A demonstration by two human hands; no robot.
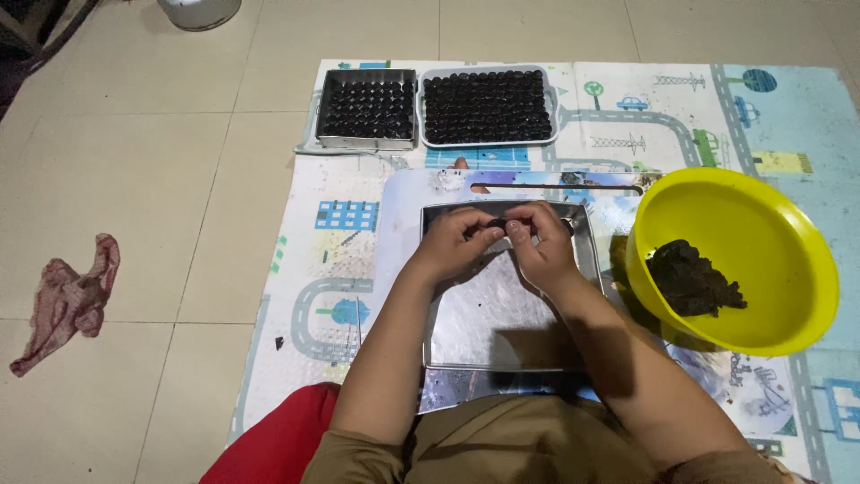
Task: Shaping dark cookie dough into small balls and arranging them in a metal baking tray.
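Note:
My left hand (452, 244) and my right hand (539, 244) meet over the far edge of a shiny metal tray (502, 323). Together their fingertips pinch a small dark lump (497, 222) between them. The tray lies on a pale cutting board (403, 224) right in front of me. To the right stands a yellow bowl (761, 224) holding a dark clump of the same stuff (692, 280).
Two trays packed with rows of small dark balls sit at the far edge of the printed play mat (296, 269): a metal tray (368, 108) and a grey one (488, 106). A pink rag (70, 300) lies on the tiled floor at left. A white pot (199, 11) is at the top.

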